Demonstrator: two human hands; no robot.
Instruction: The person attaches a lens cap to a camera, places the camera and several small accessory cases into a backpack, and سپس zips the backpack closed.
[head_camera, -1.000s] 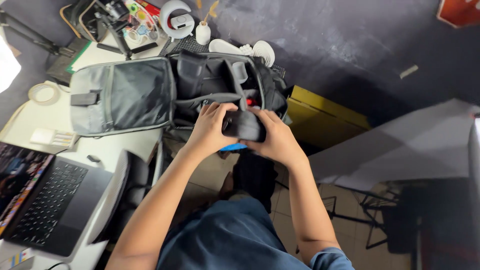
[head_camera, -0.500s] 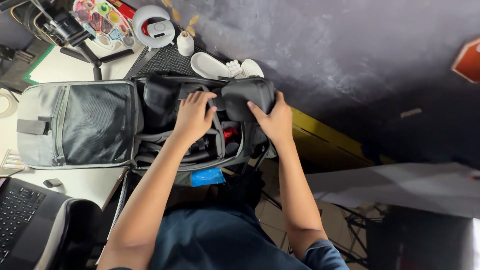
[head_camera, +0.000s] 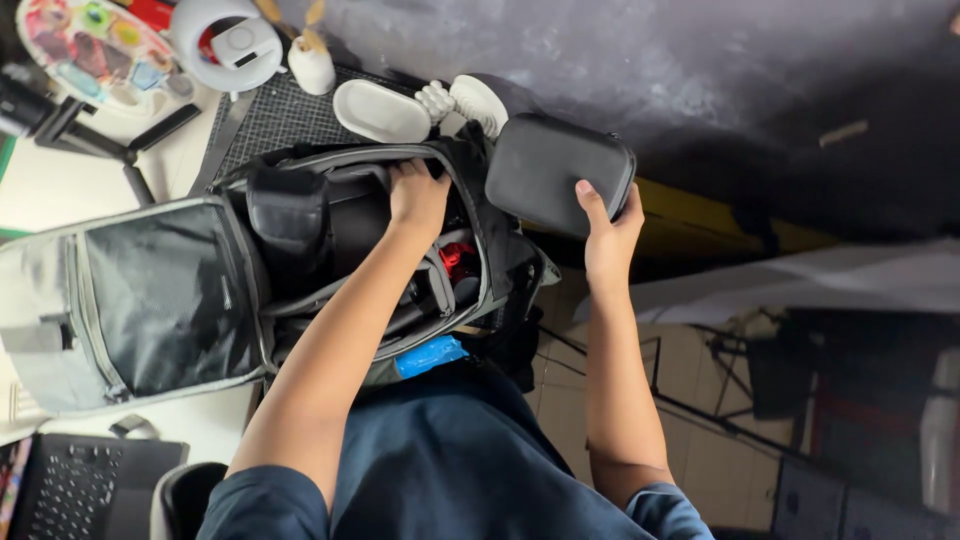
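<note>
Two hands busy; my right hand (head_camera: 606, 232) grips the dark zip case (head_camera: 558, 170) by its near edge, up in the air just right of the open backpack (head_camera: 300, 270); my left hand (head_camera: 418, 196) is down in the bag's far part, fingers curled, can't tell on what. Case looks stiff w/ a hard shell, prob light, smooth so it could slip; best held by the edges. Bag lies on the desk, flap (head_camera: 150, 300) open to the left. Far side: white dish (head_camera: 380, 110), small vase (head_camera: 311, 62), paint tray (head_camera: 90, 50); red thing (head_camera: 456, 262) & straps crowd the bag.
</note>
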